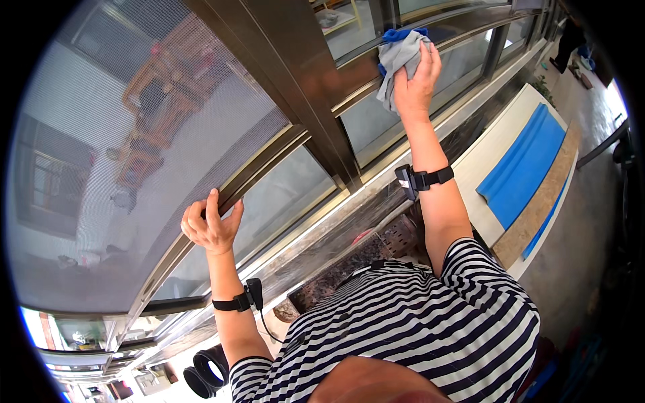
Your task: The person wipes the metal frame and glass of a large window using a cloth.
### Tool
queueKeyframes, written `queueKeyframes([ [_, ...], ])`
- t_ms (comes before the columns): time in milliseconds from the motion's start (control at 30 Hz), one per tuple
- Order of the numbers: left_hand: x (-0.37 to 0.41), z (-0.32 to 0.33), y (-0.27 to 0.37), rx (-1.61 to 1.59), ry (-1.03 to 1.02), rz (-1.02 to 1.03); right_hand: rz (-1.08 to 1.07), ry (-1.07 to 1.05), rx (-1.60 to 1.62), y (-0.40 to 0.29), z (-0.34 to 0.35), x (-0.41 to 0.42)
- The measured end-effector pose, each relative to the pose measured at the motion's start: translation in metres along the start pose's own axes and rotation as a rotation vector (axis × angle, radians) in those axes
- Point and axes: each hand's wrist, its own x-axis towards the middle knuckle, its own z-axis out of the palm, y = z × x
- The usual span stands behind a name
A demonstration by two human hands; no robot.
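Note:
My right hand grips a bunched grey cloth with a blue cloth behind it, both against a brown metal crossbar of the window frame. My left hand rests with bent fingers over the metal rail below the large screened window panel; its fingertips touch the rail, and the thumb is on the rail's near side. Black straps with small devices are round both forearms. Lower glass panes run beneath the rail.
A pale board bearing a blue sheet and a brown strip lies at the right. Below the window runs a stone ledge, with a perforated metal piece near my body. A person in dark clothes stands far off at the upper right.

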Motion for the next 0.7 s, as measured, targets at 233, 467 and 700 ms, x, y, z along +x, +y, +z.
queueKeyframes([
  [233,-0.001,0.001,-0.001,-0.005,0.001,0.001,0.022,-0.014,0.053,-0.002,-0.004,-0.002],
  [467,-0.002,0.001,0.0,0.004,0.002,-0.016,-0.083,-0.089,0.026,-0.02,-0.004,-0.014],
  [700,-0.002,0.001,0.0,0.004,-0.005,-0.017,0.145,-0.003,-0.009,0.007,-0.009,0.009],
])
